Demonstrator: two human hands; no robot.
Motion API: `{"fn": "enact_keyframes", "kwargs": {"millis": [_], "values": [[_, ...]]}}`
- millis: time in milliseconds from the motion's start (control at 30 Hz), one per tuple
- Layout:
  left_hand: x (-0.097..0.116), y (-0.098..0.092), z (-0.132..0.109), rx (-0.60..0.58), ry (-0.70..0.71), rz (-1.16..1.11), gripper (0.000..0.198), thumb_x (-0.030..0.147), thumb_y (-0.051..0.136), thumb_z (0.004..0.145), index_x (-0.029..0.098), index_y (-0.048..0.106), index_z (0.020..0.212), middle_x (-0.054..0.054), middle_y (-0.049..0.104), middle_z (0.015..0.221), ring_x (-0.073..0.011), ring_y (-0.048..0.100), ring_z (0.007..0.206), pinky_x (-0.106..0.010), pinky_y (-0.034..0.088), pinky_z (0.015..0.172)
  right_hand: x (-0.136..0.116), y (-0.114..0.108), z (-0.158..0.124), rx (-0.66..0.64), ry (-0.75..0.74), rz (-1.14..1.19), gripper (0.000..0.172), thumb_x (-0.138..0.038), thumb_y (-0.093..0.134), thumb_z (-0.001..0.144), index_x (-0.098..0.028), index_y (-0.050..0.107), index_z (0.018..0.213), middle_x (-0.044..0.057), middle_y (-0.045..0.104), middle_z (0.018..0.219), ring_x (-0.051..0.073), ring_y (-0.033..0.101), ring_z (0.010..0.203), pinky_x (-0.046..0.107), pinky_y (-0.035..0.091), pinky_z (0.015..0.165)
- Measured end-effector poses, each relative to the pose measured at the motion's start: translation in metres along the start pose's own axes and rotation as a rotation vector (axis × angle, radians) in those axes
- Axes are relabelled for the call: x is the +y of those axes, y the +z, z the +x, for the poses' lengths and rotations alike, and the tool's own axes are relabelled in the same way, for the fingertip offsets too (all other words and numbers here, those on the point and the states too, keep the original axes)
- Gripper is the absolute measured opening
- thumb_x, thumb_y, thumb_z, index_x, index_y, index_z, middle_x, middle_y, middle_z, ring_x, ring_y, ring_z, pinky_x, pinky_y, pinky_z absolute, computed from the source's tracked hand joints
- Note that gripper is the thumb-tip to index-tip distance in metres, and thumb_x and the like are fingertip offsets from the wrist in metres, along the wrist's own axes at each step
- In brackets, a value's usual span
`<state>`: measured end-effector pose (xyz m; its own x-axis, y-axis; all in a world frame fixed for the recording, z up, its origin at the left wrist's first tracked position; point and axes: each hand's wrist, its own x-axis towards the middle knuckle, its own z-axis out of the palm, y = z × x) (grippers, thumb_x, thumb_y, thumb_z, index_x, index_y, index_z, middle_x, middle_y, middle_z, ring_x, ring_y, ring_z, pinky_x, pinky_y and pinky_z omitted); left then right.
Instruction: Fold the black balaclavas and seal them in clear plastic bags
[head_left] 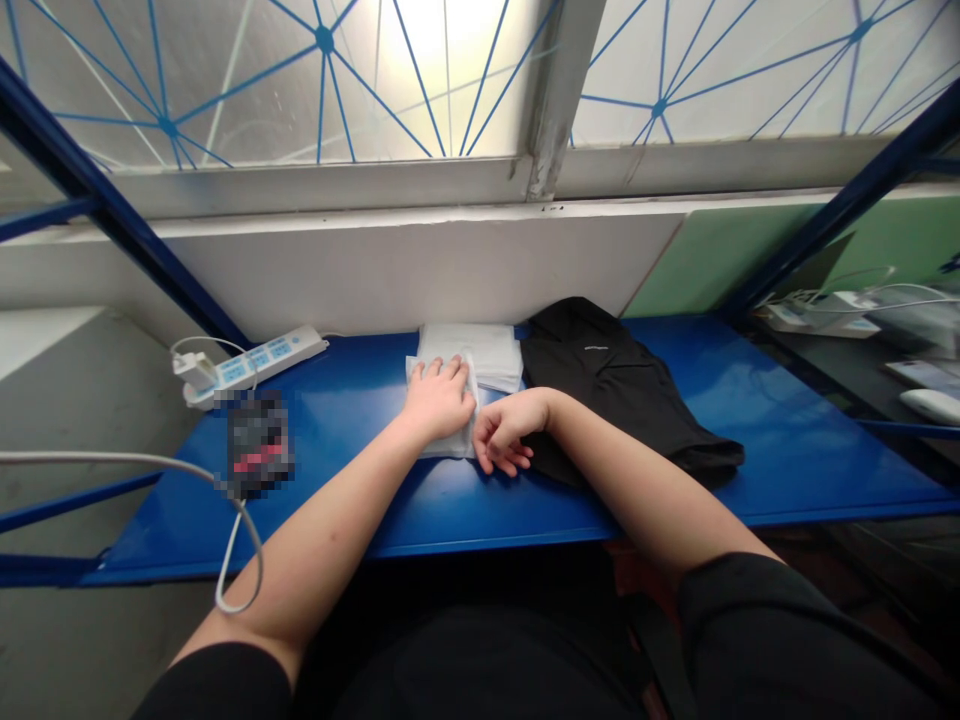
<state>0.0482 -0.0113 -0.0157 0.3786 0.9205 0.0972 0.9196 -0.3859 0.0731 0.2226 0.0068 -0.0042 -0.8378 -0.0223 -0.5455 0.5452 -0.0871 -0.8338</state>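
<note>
My left hand point(438, 398) lies flat, fingers spread, on a translucent white plastic packet point(450, 446) on the blue table. Beside it, at the packet's right edge, my right hand point(507, 432) is bent down at the wrist with loosely curled, parted fingers; nothing shows in them. Behind the packet is a stack of white flat packets point(480, 350). A black folded garment point(607, 390) with a small pale mark lies just right of my right hand, partly behind that forearm.
On the left, a white power strip point(274, 358) holds a white plug point(196, 372). A blurred-out dark device point(259, 440) lies nearby, with a grey cable point(150, 458) crossing over my left forearm. Blue frame posts point(127, 220) flank the table point(510, 520); electronics point(832, 312) stand farther right.
</note>
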Motion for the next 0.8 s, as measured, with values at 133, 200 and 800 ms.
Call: {"fn": "enact_keyframes", "kwargs": {"millis": [133, 200, 800], "values": [[0.003, -0.007, -0.006, 0.029, -0.013, 0.014, 0.058, 0.041, 0.039, 0.094, 0.022, 0.045, 0.149, -0.008, 0.030, 0.164, -0.0331, 0.027, 0.149, -0.053, 0.019, 0.121, 0.010, -0.013, -0.010, 0.163, -0.136, 0.119, 0.022, -0.029, 0.070, 0.074, -0.011, 0.067, 0.087, 0.005, 0.073, 0.066, 0.014, 0.065, 0.048, 0.018, 0.048, 0.041], [0.006, -0.011, -0.012, 0.108, -0.052, 0.041, 0.062, 0.044, 0.043, 0.093, 0.019, 0.043, 0.150, -0.011, 0.021, 0.167, -0.0362, 0.016, 0.152, -0.056, 0.017, 0.121, 0.013, -0.018, -0.012, 0.302, -0.230, 0.196, 0.023, -0.030, 0.071, 0.075, -0.010, 0.066, 0.086, 0.006, 0.072, 0.066, 0.012, 0.064, 0.046, 0.017, 0.048, 0.041], [-0.017, -0.028, -0.024, 0.150, -0.345, 0.044, 0.064, 0.048, 0.053, 0.090, 0.023, 0.043, 0.148, -0.016, 0.010, 0.167, -0.0435, 0.031, 0.143, -0.056, 0.049, 0.097, 0.012, -0.027, 0.003, 0.815, -0.180, 0.551, 0.035, -0.031, 0.063, 0.093, -0.022, 0.041, 0.118, 0.008, 0.073, 0.081, 0.015, 0.070, 0.058, 0.020, 0.056, 0.051]]}}
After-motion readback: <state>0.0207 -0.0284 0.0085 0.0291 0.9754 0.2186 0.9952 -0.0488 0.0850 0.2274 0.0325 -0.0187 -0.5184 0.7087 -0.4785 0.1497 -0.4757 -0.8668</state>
